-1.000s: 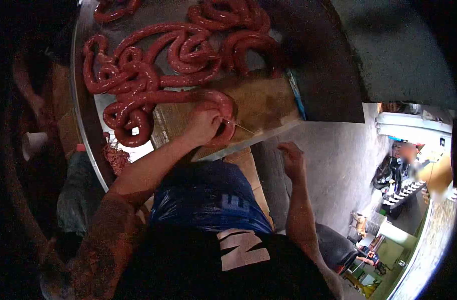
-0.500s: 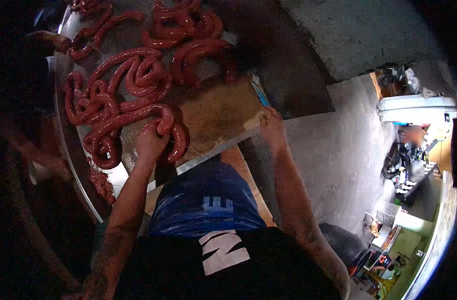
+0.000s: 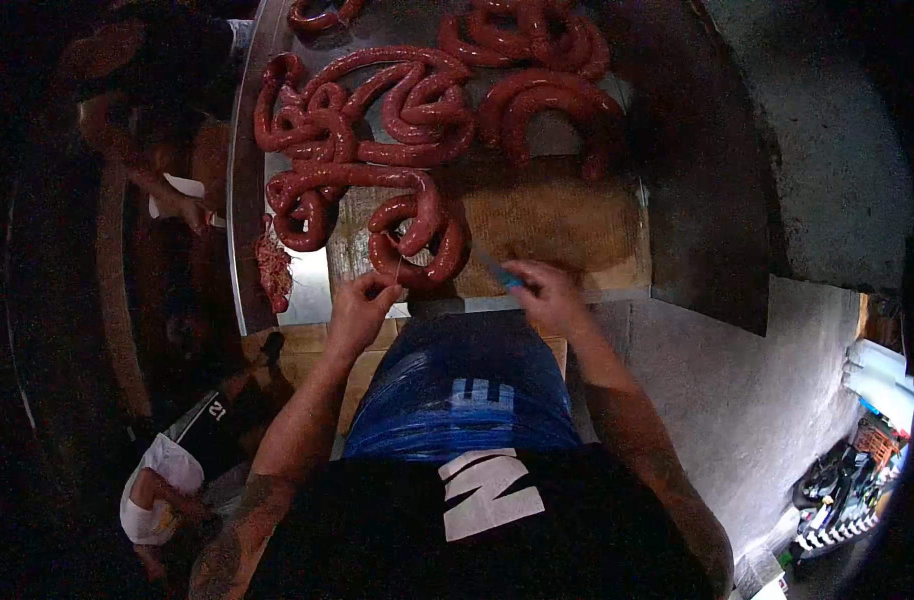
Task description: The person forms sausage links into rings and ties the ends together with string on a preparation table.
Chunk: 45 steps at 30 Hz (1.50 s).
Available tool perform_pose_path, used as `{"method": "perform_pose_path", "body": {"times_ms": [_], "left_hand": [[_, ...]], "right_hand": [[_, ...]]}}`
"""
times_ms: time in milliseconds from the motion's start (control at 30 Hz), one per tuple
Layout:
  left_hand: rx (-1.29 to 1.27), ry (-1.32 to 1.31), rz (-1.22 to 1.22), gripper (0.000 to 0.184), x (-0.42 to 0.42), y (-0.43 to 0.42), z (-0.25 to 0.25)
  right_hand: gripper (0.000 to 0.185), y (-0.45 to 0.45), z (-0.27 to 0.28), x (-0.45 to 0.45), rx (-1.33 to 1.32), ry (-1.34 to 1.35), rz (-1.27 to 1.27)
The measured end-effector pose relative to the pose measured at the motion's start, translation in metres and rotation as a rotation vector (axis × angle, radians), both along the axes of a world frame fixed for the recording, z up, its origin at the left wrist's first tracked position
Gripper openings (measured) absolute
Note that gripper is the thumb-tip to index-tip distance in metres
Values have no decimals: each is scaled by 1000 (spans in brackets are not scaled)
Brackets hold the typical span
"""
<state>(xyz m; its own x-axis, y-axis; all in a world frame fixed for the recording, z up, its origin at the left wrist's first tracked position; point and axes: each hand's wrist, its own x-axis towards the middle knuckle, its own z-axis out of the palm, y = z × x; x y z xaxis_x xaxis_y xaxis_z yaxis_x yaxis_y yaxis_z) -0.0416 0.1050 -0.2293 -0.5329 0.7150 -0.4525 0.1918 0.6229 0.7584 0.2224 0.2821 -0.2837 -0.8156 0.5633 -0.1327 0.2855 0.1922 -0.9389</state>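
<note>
- Metal table (image 3: 243, 190): the biggest thing, spreading from 10 o'clock round to 2 o'clock of the view's middle.
- Red sausage coils (image 3: 407, 154): heaped on the table from 11 o'clock to 1 o'clock; the nearest loop curls in at 11 o'clock, just beyond the left hand.
- Brown board (image 3: 567, 225): at 1 o'clock, its far part under coils.
- Blue apron (image 3: 457, 395): at 6 o'clock, between the forearms.
- Right hand (image 3: 554, 297): at 3 o'clock, closed around a knife.
- Left hand (image 3: 360, 312): at 9 o'clock, narrow, thumb and fingertips pinched together on a string.
- Reddish stringy heap (image 3: 274, 266): farther out, about 9 o'clock, near the table's edge.
- Knife (image 3: 509, 277): blue-handled, its blurred blade aimed toward 10 o'clock.
- Thin pale string (image 3: 399, 271): at 10 o'clock, rising from the pinch across the loop; where it ends, I cannot tell.
</note>
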Motion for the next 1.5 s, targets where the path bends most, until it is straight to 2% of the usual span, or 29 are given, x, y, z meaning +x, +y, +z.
{"method": "perform_pose_path", "body": {"times_ms": [67,133,200,267,300,367,433,500,633,700,733,800,833,900,933,967,1000,1033,1067,1100,1133,1167,1200,1233,1333,1367,1400,1433,1500], "left_hand": [[-73,19,15,18,17,5,19],[27,127,-31,18,28,5,24],[12,-15,-68,15,37,8,40],[-83,-67,-215,13,50,12,59],[-79,-40,-268,13,48,11,58],[-26,-143,-274,13,46,15,53],[7,-288,-204,13,49,23,44],[62,-275,-305,13,56,36,29],[154,-377,-559,17,83,89,59],[307,-718,-612,17,97,119,70],[332,-811,-565,17,102,133,81],[410,-1023,-464,15,98,164,107],[512,-1151,-365,15,94,179,112],[557,-1146,-319,15,72,206,113],[594,-1146,-264,16,57,218,111],[555,-1054,-274,18,40,225,100],[515,-964,-281,20,23,232,77],[378,-759,-225,28,-2,234,43],[394,-452,-238,35,-25,218,37],[572,67,-311,36,-57,203,2],[520,124,-164,34,-87,171,-12],[613,657,-206,34,-135,142,-55],[483,666,-194,41,-158,101,-17],[517,869,-72,45,-181,65,-29],[241,753,233,47,-238,-16,-80],[234,521,201,44,-249,-25,-93],[226,289,166,40,-255,-32,-91],[232,282,170,40,-257,-38,-89],[122,-115,201,34,-245,-30,-34]], "right_hand": [[37,-16,14,-49,45,77,105],[37,-24,11,-91,88,93,268],[37,-19,16,-99,120,106,353],[37,-7,24,-89,189,304,24],[38,6,33,-67,50,183,-96],[41,33,6,-14,114,-5,-358],[43,59,13,40,11,-405,-533],[45,77,-13,82,310,-570,-590],[48,66,2,71,626,-344,-536],[45,34,60,43,-202,376,-247],[45,14,80,33,-204,392,-233],[42,-21,108,15,-619,600,-404],[42,-24,110,11,-608,607,-399],[43,-23,106,17,-429,335,-755],[43,-16,93,25,-419,340,-756],[42,-5,69,35,-275,150,-736],[42,1,48,41,-134,-40,-713],[42,-1,30,45,-124,-41,-713],[41,-7,13,48,357,-327,-689],[40,-13,6,47,839,-605,-628],[40,-19,15,40,849,-599,-624],[41,-31,29,35,623,-442,-792],[42,-45,38,30,384,-287,-949],[42,-56,35,30,382,-294,-955],[44,-72,21,19,435,-314,-842],[41,-74,13,6,340,-127,-784],[40,-73,26,-19,438,-135,-673],[38,-73,39,-44,535,-134,-565],[41,-64,59,-102,862,-95,-315]]}}
